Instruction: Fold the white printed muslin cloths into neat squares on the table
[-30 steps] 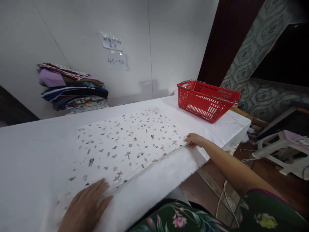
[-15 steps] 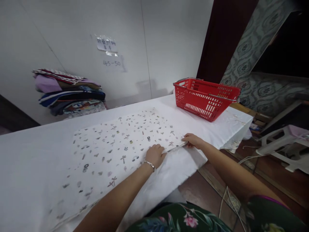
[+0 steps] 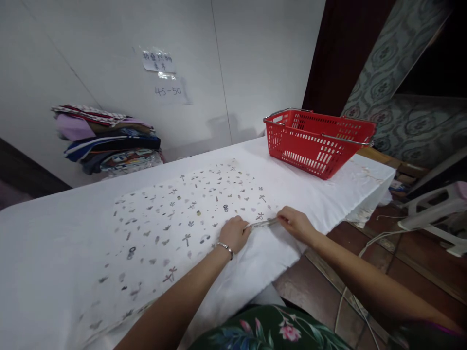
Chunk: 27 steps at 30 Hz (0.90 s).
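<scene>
A white cloth printed with small dark motifs lies flat on the white-covered table. My left hand, with a bracelet at the wrist, pinches the cloth's near edge close to its right corner. My right hand grips the same edge at the corner, a little to the right. Between the two hands the edge is lifted slightly off the table and pulled taut.
A red plastic basket with metal handles stands at the table's far right. A stack of folded clothes sits against the white wall at the back left, under paper notes. A white stool and cables lie on the floor to the right.
My left hand moved from the cloth's near left corner across to the right, beside my right hand. Since then both hands have raised the cloth's near right edge slightly.
</scene>
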Tool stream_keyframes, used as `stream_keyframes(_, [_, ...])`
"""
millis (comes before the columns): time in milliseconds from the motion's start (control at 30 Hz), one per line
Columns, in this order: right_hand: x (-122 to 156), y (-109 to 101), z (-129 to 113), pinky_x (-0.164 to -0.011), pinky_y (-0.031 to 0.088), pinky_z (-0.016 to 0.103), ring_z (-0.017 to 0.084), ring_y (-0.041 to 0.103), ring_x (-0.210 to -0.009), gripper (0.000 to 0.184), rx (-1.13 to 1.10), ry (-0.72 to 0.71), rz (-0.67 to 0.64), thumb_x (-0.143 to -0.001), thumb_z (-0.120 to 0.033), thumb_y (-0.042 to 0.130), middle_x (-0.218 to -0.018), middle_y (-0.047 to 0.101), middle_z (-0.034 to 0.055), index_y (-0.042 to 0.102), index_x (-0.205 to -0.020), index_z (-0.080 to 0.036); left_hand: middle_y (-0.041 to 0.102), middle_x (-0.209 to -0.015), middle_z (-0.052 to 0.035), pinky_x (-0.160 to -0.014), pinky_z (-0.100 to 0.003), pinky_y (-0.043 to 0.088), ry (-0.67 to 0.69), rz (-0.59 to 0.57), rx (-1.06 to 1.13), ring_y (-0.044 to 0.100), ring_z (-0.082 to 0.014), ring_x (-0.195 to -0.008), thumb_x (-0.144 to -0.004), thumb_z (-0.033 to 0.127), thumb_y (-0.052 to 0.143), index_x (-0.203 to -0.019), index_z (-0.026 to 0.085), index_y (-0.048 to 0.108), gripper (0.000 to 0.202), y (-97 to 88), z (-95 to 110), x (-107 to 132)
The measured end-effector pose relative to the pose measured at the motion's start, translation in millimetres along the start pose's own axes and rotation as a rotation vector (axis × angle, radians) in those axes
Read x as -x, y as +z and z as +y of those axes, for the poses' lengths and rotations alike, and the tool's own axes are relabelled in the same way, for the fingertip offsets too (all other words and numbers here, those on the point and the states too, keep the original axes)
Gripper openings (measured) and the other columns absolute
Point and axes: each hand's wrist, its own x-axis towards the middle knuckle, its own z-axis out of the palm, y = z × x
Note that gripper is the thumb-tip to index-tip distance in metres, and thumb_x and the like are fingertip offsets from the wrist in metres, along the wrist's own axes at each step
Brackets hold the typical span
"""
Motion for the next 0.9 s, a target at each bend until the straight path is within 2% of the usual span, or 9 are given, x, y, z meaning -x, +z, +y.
stream_keyframes(67, [3, 5, -10, -0.07, 0.04, 0.023, 0.015, 0.052, -0.086, 0.02, 0.046, -0.175, -0.085, -0.087, -0.021, 0.041, -0.092, 0.058, 0.0047, 0.059, -0.097, -0.022, 0.053, -0.081, -0.0037, -0.07, -0.03, 0.037, 0.006, 0.013, -0.006, 0.05, -0.017, -0.081, -0.087, 0.036, 0.038, -0.075, 0.02, 0.061, 0.03, 0.1, 1, 0])
stream_keyframes(100, [3, 7, -15, -0.07, 0.04, 0.024, 0.016, 0.052, -0.088, 0.021, 0.081, -0.21, -0.104, -0.087, -0.02, 0.041, -0.094, 0.057, 0.0052, 0.058, -0.099, -0.022, 0.053, -0.082, -0.0037, -0.07, -0.03, 0.037, 0.007, 0.017, -0.006, 0.05, -0.0172, -0.081, -0.087, 0.036, 0.038, -0.076, 0.02, 0.061, 0.03, 0.2, 1, 1])
stream_keyframes(233, [-5, 11, -26, -0.068, 0.038, 0.025, 0.017, 0.05, -0.085, 0.019, 0.206, -0.198, -0.115, -0.088, -0.02, 0.042, -0.091, 0.057, 0.0059, 0.059, -0.095, -0.021, 0.055, -0.087, -0.0041, -0.074, -0.031, 0.038, -0.001, 0.012, 0.016, 0.051, -0.0181, -0.086, -0.086, 0.036, 0.041, -0.092, 0.023, 0.061, 0.025, 1.4, 1, 3])
stream_keyframes(367, [-11, 8, -28, -0.067, 0.037, 0.025, 0.018, 0.049, -0.084, 0.016, 0.235, -0.208, -0.112, -0.088, -0.019, 0.043, -0.089, 0.057, 0.0059, 0.059, -0.091, -0.02, 0.055, -0.104, -0.0052, -0.081, -0.033, 0.038, 0.003, 0.053, 0.032, 0.05, -0.0198, -0.094, -0.081, 0.033, 0.049, -0.112, 0.021, 0.05, 0.033, 3.7, 2, 6])
stream_keyframes(433, [-11, 8, -27, -0.066, 0.036, 0.025, 0.018, 0.049, -0.083, 0.016, 0.247, -0.205, -0.113, -0.087, -0.02, 0.043, -0.089, 0.056, 0.0052, 0.059, -0.09, -0.021, 0.054, -0.106, -0.0048, -0.081, -0.033, 0.038, 0.014, 0.074, 0.038, 0.049, -0.0197, -0.095, -0.081, 0.031, 0.051, -0.109, 0.021, 0.049, 0.03, 3.9, 2, 8])
stream_keyframes(633, [-10, 14, -22, -0.062, 0.032, 0.025, 0.017, 0.047, -0.081, 0.018, 0.295, -0.198, -0.124, -0.088, -0.02, 0.043, -0.087, 0.056, 0.0039, 0.061, -0.089, -0.022, 0.054, -0.094, -0.0019, -0.071, -0.03, 0.04, 0.068, 0.094, 0.064, 0.05, -0.0161, -0.084, -0.084, 0.027, 0.044, -0.09, 0.02, 0.05, 0.01, 1.0, 2, 10])
stream_keyframes(733, [-11, 19, -19, -0.063, 0.032, 0.026, 0.018, 0.047, -0.082, 0.02, 0.31, -0.203, -0.095, -0.087, -0.018, 0.042, -0.089, 0.056, 0.0044, 0.061, -0.091, -0.021, 0.054, -0.093, -0.0021, -0.07, -0.028, 0.04, 0.098, 0.108, 0.04, 0.05, -0.0149, -0.083, -0.086, 0.022, 0.039, -0.086, 0.02, 0.051, 0.012, 2.3, 1, 11])
stream_keyframes(900, [-10, 22, -17, -0.062, 0.031, 0.026, 0.017, 0.046, -0.08, 0.017, 0.346, -0.272, -0.125, -0.087, -0.018, 0.044, -0.085, 0.055, 0.0042, 0.061, -0.086, -0.019, 0.055, -0.1, -0.0042, -0.076, -0.03, 0.041, 0.183, 0.085, -0.087, 0.05, -0.016, -0.088, -0.089, 0.02, 0.035, -0.09, 0.02, 0.055, 0.02, 6.9, 2, 13])
